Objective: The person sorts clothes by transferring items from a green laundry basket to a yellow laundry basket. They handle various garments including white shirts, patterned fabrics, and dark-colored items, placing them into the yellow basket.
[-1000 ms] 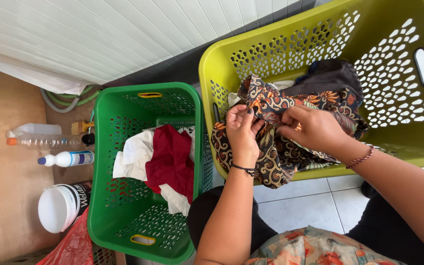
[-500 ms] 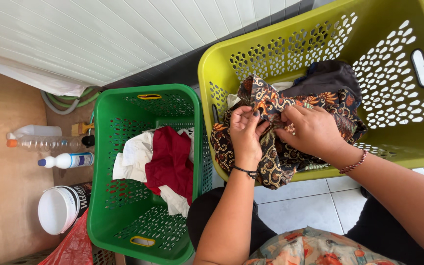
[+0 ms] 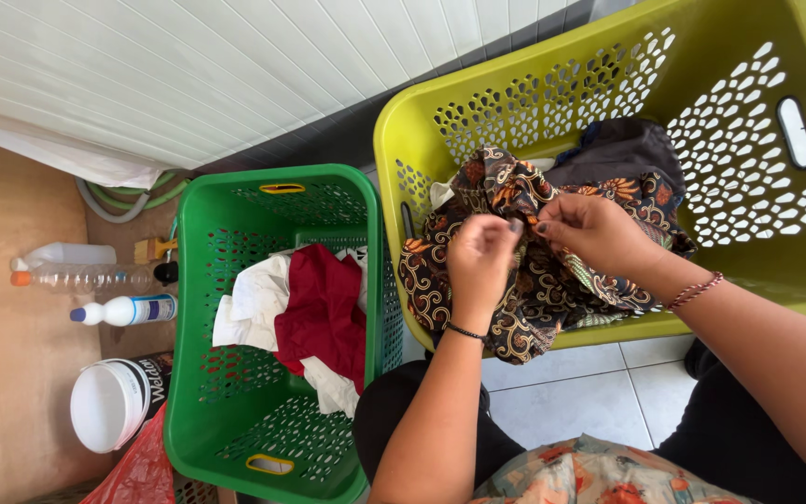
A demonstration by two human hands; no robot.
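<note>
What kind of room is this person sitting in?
Most likely a home laundry or wash area. Two slotted plastic baskets, a yellow-green basket and a green basket, hold clothes. Cleaning bottles lie by a coiled hose on the floor, beside tiles.

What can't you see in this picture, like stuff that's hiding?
All from the head view:
- What the fingertips of the left hand and right hand pinch: the patterned cloth folds over it.
- The bottom of the yellow-green basket: clothes cover it.
- The dark garment: mostly tucked behind the patterned cloth.
- The white tub: partly hidden by the red bag.
</note>
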